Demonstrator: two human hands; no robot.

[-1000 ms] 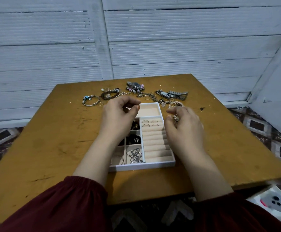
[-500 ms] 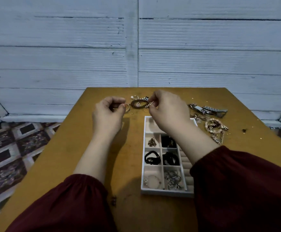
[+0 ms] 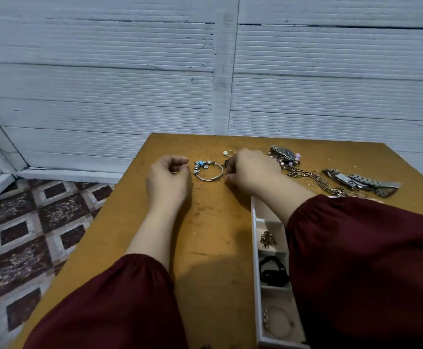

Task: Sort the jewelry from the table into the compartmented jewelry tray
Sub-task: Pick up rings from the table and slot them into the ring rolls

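– White ribbed wall panels (image 3: 104, 84) stand behind a brown wooden bench (image 3: 205, 235), seen from the head camera looking down. Patterned floor tiles (image 3: 29, 235) lie to the bench's left.

– Where are the hands?

– Both reach toward the far part of the bench from dark red sleeves (image 3: 119, 303). The left hand (image 3: 167, 180) rests on the wood, fingers curled in toward the thumb. I cannot tell whether it pinches anything small. The right hand (image 3: 250, 172) is knuckles up, fingers bent down to the bench beside a small gold ring (image 3: 223, 181). The back of the hand hides the fingertips, so I cannot tell whether it grasps the ring.

– And the loose jewelry?

– A silver bangle (image 3: 209, 171) with blue charms lies flat between the two hands. Right of the right hand sits a watch (image 3: 285, 154) tangled with pink beads. A chain (image 3: 313, 178) trails from it to the right, toward metal watch bands (image 3: 361, 181).

– The tray?

– The white jewelry tray (image 3: 255, 248) sits at the lower right, mostly covered by the right forearm and sleeve. Its left column shows three filled compartments: a gold piece (image 3: 267, 239) farthest, a black band (image 3: 273, 272) in the middle, a thin bracelet (image 3: 278, 321) nearest.
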